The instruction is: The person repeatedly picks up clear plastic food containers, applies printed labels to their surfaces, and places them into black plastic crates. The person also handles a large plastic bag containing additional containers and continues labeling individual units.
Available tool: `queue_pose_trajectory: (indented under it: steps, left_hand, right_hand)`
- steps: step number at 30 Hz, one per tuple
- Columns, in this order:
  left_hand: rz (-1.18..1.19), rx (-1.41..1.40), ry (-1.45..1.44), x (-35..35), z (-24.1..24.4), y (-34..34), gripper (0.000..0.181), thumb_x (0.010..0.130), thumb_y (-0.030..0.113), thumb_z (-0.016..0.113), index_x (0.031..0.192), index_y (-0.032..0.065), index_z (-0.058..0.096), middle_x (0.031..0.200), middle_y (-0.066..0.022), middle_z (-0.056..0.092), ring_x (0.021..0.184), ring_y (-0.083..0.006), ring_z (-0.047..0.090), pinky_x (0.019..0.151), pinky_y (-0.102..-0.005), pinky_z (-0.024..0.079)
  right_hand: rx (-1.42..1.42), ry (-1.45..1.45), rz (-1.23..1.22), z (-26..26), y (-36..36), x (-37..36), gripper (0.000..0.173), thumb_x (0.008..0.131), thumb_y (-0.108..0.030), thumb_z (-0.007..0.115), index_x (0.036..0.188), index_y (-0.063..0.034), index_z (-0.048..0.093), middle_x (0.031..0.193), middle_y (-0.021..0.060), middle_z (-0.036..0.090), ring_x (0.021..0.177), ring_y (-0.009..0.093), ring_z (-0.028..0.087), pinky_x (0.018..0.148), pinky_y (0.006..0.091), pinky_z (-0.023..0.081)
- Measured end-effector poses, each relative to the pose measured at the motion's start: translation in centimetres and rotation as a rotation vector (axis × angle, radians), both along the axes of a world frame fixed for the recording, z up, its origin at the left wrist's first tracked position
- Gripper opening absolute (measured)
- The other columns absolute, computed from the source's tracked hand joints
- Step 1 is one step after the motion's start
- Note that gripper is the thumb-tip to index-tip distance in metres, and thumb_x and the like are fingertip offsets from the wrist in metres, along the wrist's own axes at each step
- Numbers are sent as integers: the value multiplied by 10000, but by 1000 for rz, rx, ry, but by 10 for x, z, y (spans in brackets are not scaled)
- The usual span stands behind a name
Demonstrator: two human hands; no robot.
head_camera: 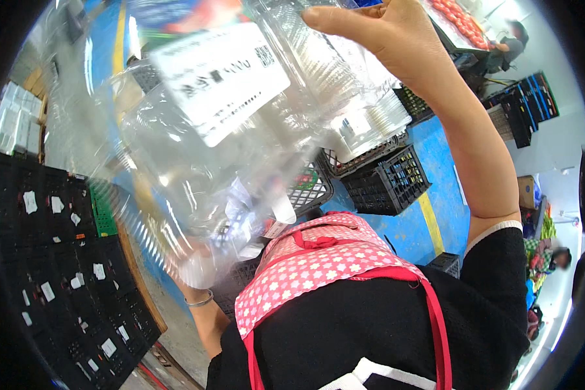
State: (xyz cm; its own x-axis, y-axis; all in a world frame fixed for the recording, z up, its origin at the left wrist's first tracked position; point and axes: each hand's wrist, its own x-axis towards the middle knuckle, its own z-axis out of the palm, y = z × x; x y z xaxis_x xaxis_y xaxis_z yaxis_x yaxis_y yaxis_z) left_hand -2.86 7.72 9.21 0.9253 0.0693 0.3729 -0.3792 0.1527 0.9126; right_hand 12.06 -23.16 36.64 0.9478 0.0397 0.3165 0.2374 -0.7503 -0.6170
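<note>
A large bundle of clear plastic packaging [175,165], blurred and glossy, fills the upper left and centre. Ridged edges like those of nested containers show in it, and a white printed label [224,83] lies across its upper part. My right hand [370,29] is at the top edge of the view, its thumb over the clear plastic and its fingers curled, partly cut off. Low on the bundle's left side is my left hand [195,258], seen blurred through the plastic, with a bracelet on the wrist. Stacked clear containers [370,126] rest on a black crate below my right forearm.
Black plastic crates [390,183] stand on the blue floor before me. Dark crates with white paper tags [44,243] fill the left side, beside a green crate [102,207]. A person [509,46] stands at a table of red produce [460,24]; other people are at far right.
</note>
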Motion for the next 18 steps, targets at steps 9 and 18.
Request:
queue_pose_trajectory:
  steps: [9,18]
  left_hand:
    - [239,31,-119,-37,81,-76,137,846,74,646,846,46,512,723,-99,517,561,-151,512,485,-245,423]
    - [144,274,-122,-71,171,-137,163,779,117,753,837,-17,681,823,-175,677,734,-274,664,664,-361,537]
  right_hand:
    - [-379,-332,-292,-152,-250,90,677,721,-496,764,1281,-173,564,1328,177,506,1232,373,475,989,472,414]
    - [-675,265,-348,-420,-368,80,819,815,-603,562,1509,-276,276,1540,133,291,1397,346,276,1109,470,281]
